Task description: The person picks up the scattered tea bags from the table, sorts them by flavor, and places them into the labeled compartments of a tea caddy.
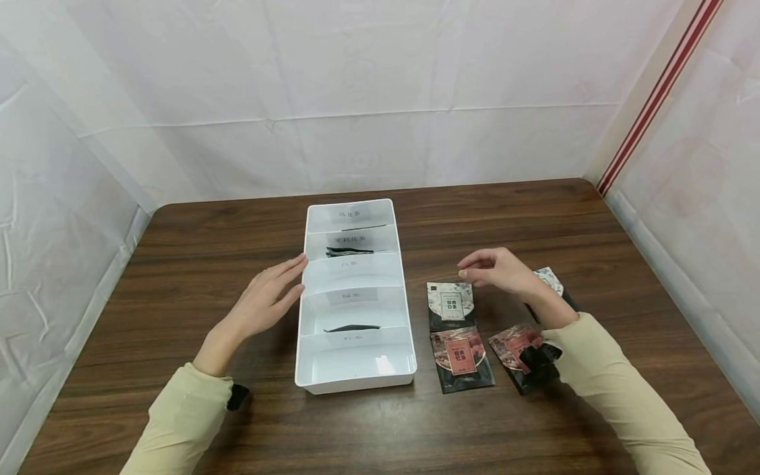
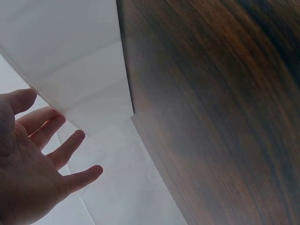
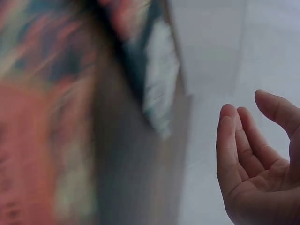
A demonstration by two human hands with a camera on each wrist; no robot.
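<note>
We see the left hand (image 1: pixel 267 298) lying at about nine o'clock of the white divided tray (image 1: pixel 309 376), fingers straight and spread, the fingertips (image 1: pixel 299 262) touching or just short of the tray's left wall; from the head view we cannot tell which. In the left wrist view the same hand (image 2: pixel 28 164) is open-palmed and holds nothing.

The right hand (image 1: pixel 495 269) hovers at about three o'clock of the tray, above the dark wooden surface (image 1: pixel 178 264). Its fingers are loosely curled, thumb and forefinger close together, with nothing visibly between them. The right wrist view shows the hand (image 3: pixel 262 164) relaxed and empty.

Just below and to the left of that hand lies the grey-and-white packet (image 1: pixel 450 305). At six o'clock from it, touching or nearly so, lies a red packet (image 1: pixel 461 358). A second red packet (image 1: pixel 519 349) lies at three o'clock of the first, partly under the right wrist. Another pale packet (image 1: pixel 551 278) shows behind the right hand.

Within the tray, two compartments each hold a dark packet (image 1: pixel 350 251) on edge.
</note>
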